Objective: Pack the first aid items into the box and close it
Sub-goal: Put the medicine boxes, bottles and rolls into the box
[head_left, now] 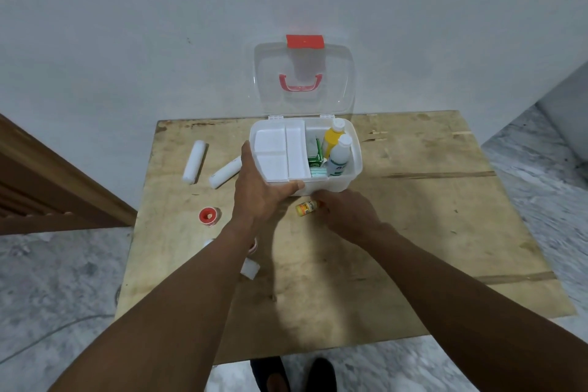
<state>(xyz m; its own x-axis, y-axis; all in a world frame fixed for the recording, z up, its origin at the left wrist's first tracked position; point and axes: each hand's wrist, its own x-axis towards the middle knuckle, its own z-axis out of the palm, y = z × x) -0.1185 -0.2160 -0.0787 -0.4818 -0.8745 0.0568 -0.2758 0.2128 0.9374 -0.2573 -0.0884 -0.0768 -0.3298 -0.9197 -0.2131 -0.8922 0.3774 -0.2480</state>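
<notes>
Now my left hand (257, 191) clamps the white tray (280, 153); my right hand (345, 216) is down at the small yellow vial (305, 208).
Left fingers curl round the tray's outer edge with the thumb on its near rim, seating it in the box (351, 169), whose clear lid (334, 95) stands open beyond. My right fingertips meet the vial's cap end on the table (413, 232); I cannot tell whether they pinch it. Just right of my left grip stand a yellow bottle (332, 138), a white bottle (339, 157) and a green carton (315, 158), their print too small to read.
</notes>
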